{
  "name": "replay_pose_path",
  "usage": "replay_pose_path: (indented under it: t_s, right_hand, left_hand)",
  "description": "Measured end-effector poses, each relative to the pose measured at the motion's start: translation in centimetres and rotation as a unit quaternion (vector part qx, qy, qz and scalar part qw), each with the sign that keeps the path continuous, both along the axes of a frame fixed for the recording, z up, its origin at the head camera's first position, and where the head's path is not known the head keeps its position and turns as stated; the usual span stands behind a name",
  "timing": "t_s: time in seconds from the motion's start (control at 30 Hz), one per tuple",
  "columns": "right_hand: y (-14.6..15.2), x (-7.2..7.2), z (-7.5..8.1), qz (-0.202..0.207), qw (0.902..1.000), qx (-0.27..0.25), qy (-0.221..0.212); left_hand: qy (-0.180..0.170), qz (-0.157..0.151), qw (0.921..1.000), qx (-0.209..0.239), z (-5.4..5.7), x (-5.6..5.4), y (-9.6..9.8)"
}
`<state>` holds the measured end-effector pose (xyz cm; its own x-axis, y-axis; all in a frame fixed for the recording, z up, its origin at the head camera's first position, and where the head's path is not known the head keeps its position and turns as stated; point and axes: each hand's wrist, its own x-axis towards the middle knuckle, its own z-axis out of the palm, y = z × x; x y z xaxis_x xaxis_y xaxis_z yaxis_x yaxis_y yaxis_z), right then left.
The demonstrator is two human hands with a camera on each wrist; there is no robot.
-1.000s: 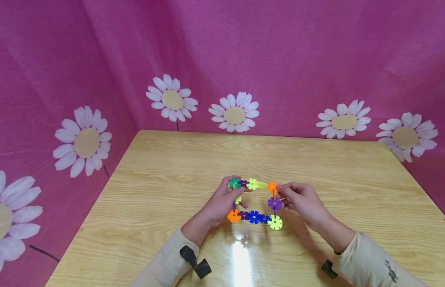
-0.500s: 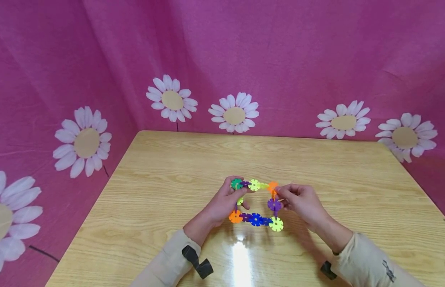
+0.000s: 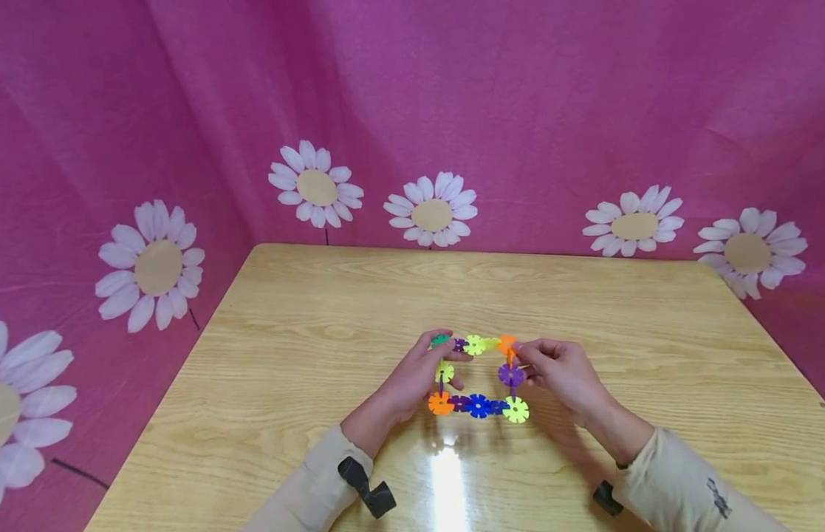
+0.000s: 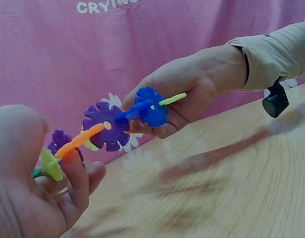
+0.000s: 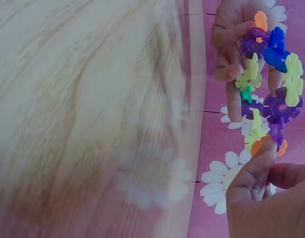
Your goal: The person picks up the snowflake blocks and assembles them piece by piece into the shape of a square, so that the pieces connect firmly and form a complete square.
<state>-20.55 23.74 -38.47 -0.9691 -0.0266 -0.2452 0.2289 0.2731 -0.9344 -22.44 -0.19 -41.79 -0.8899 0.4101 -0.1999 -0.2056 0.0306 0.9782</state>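
Both hands hold up a square ring of interlocked plastic snowflake discs (image 3: 478, 406) over the table. Its discs are orange, purple, blue, yellow-green and green. My left hand (image 3: 412, 373) grips the left side, thumb over the green corner disc (image 3: 440, 340), which is partly hidden. At the far right corner my right hand (image 3: 563, 373) pinches the orange disc (image 3: 507, 345) between thumb and finger. In the left wrist view a blue disc (image 4: 151, 106) and a purple disc (image 4: 107, 126) show along the near side. The right wrist view shows a yellow-green corner disc (image 5: 293, 79) clearly.
The wooden table (image 3: 319, 310) spreads beneath the hands, with a bright reflection near its front. A pink curtain (image 3: 518, 111) with white daisies closes off the back and sides. Black straps (image 3: 365, 488) hang by both sleeves.
The disc ring has tilted slightly and shifted a little to the right. My left thumb now covers more of the green corner disc. The right hand keeps its pinch on the orange disc.
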Motion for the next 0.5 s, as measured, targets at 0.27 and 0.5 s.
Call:
replay_pose_path:
  t_s: [0.27,0.5]
  right_hand:
    - [0.23,-0.04,-0.12,0.008,0.9999,0.009,0.008]
    - [0.37,0.1,0.08,0.025,0.9994,0.009,0.022]
  left_hand:
    - [-0.004,0.011,0.9998,0.016,-0.26,-0.16,-0.52]
    - [-0.002,0.034,0.9993,0.015,-0.53,-0.1,-0.66]
